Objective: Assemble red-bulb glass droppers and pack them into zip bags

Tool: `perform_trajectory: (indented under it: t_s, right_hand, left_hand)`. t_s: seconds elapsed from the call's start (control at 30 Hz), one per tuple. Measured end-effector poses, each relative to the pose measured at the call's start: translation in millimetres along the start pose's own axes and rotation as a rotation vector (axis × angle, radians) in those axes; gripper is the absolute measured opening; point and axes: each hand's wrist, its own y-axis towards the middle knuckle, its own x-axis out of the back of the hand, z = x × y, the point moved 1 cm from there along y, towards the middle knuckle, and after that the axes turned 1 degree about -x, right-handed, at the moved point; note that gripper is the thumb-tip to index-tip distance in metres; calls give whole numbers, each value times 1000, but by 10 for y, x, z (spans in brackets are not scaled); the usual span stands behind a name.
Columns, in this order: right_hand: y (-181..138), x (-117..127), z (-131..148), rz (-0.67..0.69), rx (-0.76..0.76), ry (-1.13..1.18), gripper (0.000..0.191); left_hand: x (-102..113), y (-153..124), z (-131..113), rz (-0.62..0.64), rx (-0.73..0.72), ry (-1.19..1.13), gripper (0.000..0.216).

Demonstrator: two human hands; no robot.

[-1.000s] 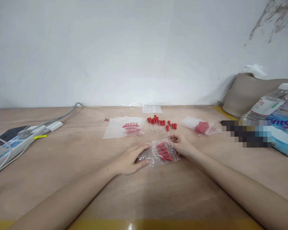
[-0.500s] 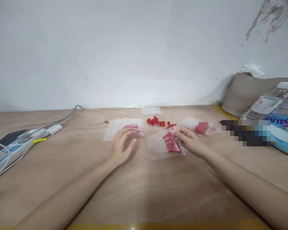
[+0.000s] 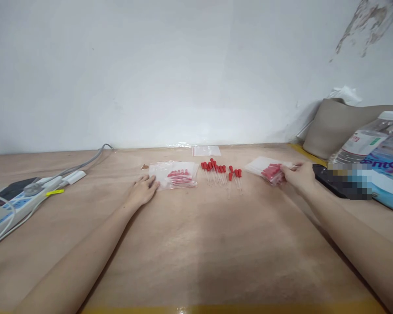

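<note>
My right hand (image 3: pixel 300 176) pinches the edge of a clear zip bag of red-bulbed droppers (image 3: pixel 271 171), on the pile of filled bags at the right. On the left, my left hand (image 3: pixel 143 190) lies with its fingers out flat, touching the left edge of a stack of clear zip bags (image 3: pixel 159 174). Red-bulbed droppers with a rubber band or thin loops (image 3: pixel 182 178) lie on that stack. Between the hands a group of loose droppers (image 3: pixel 213 166) rests on the table, bulbs towards the wall, with a smaller group (image 3: pixel 236 173) to its right.
A single clear bag (image 3: pixel 207 151) lies near the wall. At the left are a power strip (image 3: pixel 15 205) and cables. Along the right stand a plastic bottle (image 3: pixel 363 139), a grey-brown container (image 3: pixel 324 131), a blue packet (image 3: pixel 389 187) and a dark object (image 3: pixel 327 179).
My right hand has carried the filled dropper bag from the middle to the pile at the right. My left hand has moved left, down to the edge of the bag stack.
</note>
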Motion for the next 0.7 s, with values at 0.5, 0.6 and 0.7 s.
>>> perform_trajectory:
  t_s: [0.5, 0.6, 0.7]
  right_hand:
    - [-608, -619, 786, 559, 249, -470, 26]
    - [-596, -721, 839, 597, 96, -488, 40]
    - [-574, -777, 882, 624, -7, -466, 40]
  left_hand:
    - [560, -296, -618, -359, -515, -611, 37]
    - [537, -581, -982, 141, -777, -564, 32]
    - [392, -798, -1141, 412, -913, -437, 35]
